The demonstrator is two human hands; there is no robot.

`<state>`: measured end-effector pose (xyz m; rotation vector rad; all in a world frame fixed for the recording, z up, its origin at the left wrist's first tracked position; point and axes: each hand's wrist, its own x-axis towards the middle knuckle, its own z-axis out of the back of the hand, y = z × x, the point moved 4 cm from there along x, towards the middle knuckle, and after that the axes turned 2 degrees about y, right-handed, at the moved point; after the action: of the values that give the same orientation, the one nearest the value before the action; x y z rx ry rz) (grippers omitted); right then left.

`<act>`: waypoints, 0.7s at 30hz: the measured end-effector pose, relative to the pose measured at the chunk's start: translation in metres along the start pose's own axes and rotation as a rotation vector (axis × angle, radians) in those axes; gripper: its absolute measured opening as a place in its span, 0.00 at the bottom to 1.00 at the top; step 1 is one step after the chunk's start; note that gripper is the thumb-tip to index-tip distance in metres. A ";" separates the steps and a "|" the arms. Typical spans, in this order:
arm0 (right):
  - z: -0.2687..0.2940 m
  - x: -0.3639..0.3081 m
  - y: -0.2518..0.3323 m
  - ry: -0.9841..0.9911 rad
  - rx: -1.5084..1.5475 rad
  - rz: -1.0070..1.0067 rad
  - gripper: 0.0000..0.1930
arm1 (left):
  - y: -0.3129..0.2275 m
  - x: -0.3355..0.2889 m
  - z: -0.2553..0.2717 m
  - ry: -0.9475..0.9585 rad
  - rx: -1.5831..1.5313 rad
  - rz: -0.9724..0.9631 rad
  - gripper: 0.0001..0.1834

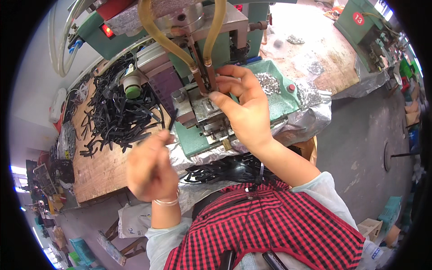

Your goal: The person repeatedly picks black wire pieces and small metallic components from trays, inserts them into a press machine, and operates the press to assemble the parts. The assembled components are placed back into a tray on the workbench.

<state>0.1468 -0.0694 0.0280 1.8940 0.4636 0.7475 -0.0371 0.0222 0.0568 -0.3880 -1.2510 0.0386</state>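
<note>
My right hand point(247, 110) is at the bench machine, its thumb and bent fingers close around the lower ends of two copper-coloured electrode bars point(209, 78). Whatever lies between those fingertips is too small or hidden to make out. Below them is a metal fixture block point(208, 107) on a green base. My left hand point(153, 168) hovers left of the base's front corner, smeared by motion. From its pinched fingertips a thin black strip point(173, 119) points up toward the fixture.
A large heap of black strips point(123, 108) covers the wooden table at left. More black strips point(225, 170) lie in front of me. Small metal pieces point(268, 84) sit in the green tray at right. Yellowish hoses point(157, 38) hang above my hands. Another green machine point(360, 36) stands far right.
</note>
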 end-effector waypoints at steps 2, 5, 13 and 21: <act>-0.002 -0.008 0.009 0.037 -0.114 0.021 0.24 | -0.015 0.003 -0.010 0.198 0.134 -0.175 0.14; 0.008 -0.005 0.020 0.148 -0.149 0.037 0.25 | -0.022 0.000 -0.043 0.329 0.108 -0.290 0.15; 0.166 0.012 -0.054 -0.318 -0.795 0.064 0.13 | -0.010 -0.012 -0.074 0.293 0.097 -0.424 0.12; 0.132 0.004 -0.059 -0.174 -1.373 0.185 0.06 | -0.013 -0.013 -0.069 0.322 0.073 -0.301 0.15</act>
<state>0.2398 -0.1308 -0.0649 0.6781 -0.3252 0.7080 0.0204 -0.0112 0.0314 -0.1320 -0.9743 -0.2263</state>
